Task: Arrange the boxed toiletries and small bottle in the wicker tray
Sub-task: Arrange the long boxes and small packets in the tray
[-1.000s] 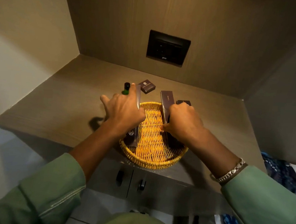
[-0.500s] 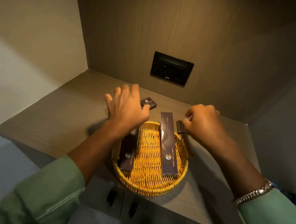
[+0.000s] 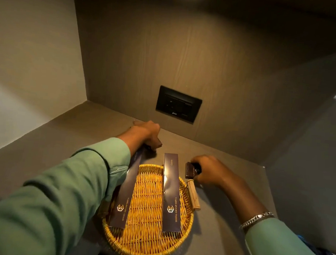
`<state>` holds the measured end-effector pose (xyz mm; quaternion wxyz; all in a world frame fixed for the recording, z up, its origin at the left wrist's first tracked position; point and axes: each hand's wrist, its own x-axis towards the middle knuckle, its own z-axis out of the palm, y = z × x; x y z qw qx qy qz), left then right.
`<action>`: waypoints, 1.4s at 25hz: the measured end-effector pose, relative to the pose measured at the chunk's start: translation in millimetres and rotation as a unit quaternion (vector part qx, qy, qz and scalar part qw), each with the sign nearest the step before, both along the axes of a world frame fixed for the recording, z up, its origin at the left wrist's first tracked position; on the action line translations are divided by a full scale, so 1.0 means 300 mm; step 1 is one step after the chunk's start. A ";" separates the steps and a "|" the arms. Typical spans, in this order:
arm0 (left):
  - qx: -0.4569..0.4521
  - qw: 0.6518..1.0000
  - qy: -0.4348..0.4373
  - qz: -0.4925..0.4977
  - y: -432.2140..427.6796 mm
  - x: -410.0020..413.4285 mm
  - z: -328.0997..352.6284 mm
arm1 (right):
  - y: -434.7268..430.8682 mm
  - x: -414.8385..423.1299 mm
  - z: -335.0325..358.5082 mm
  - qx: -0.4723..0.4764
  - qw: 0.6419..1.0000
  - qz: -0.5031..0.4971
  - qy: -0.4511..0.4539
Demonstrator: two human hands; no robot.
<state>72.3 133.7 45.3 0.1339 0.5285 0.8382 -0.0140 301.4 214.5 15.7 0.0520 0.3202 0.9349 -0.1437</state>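
A round yellow wicker tray (image 3: pixel 145 247) sits at the counter's front edge. Two long dark boxes lie in it lengthwise: one on the left (image 3: pixel 125 196), partly under my left sleeve, and one marked "Comb" (image 3: pixel 171 195) right of centre. My left hand (image 3: pixel 145 133) is curled on the counter just behind the tray's far left rim. What is under it is hidden, and the small bottle is not visible. My right hand (image 3: pixel 211 172) pinches a small dark square box (image 3: pixel 191 170) just outside the tray's right rim.
The tray has a wooden side handle (image 3: pixel 194 195) on its right. A black socket plate (image 3: pixel 178 103) is set in the back wall of the wood-lined niche (image 3: pixel 236 82). Side walls close in left and right. Drawers sit below the counter edge.
My left hand has moved farther back past the tray and curled shut, covering the spot where the small box lay. My right hand now grips the other small box by the right rim.
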 end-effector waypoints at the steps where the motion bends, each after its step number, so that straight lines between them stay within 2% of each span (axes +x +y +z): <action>1: 0.012 1.000 -0.018 0.000 -0.001 -0.002 -0.006 | -0.006 0.008 0.011 0.005 1.000 -0.002 0.005; 5: 0.105 0.988 -0.114 -0.011 -0.032 -0.014 0.051 | -0.036 0.032 0.130 0.031 0.997 -0.004 0.074; 7: 0.154 0.979 -0.120 -0.049 -0.078 -0.002 0.100 | -0.075 0.047 0.186 0.050 0.992 0.037 0.108; 10: 0.207 0.965 -0.112 -0.116 -0.215 0.047 0.146 | -0.208 0.072 0.232 -0.002 0.987 0.086 0.137; 12: 0.192 0.961 -0.116 -0.159 -0.316 0.099 0.141 | -0.314 0.088 0.230 -0.035 0.984 0.116 0.128; 14: 0.157 0.965 -0.076 -0.198 -0.395 0.155 0.105 | -0.416 0.100 0.211 -0.047 0.980 0.151 0.117; 17: 0.129 0.967 -0.027 -0.220 -0.453 0.215 0.037 | -0.512 0.103 0.173 -0.018 0.976 0.195 0.095; 22: 0.083 0.963 0.037 -0.253 -0.467 0.250 -0.045 | -0.553 0.079 0.124 0.056 0.977 0.208 0.014; 27: 0.067 0.966 0.021 -0.249 -0.477 0.251 -0.046 | -0.559 0.072 0.100 0.028 0.977 0.211 -0.005; 30: 0.163 0.962 -0.006 -0.220 -0.543 0.254 -0.034 | -0.527 0.090 0.140 -0.002 0.980 0.192 0.049; 33: 0.315 0.938 -0.024 -0.141 -0.682 0.234 -0.067 | -0.447 0.091 0.190 0.022 0.980 0.161 0.117; 35: 0.364 0.927 -0.017 -0.087 -0.766 0.236 -0.104 | -0.381 0.055 0.217 0.016 0.979 0.148 0.139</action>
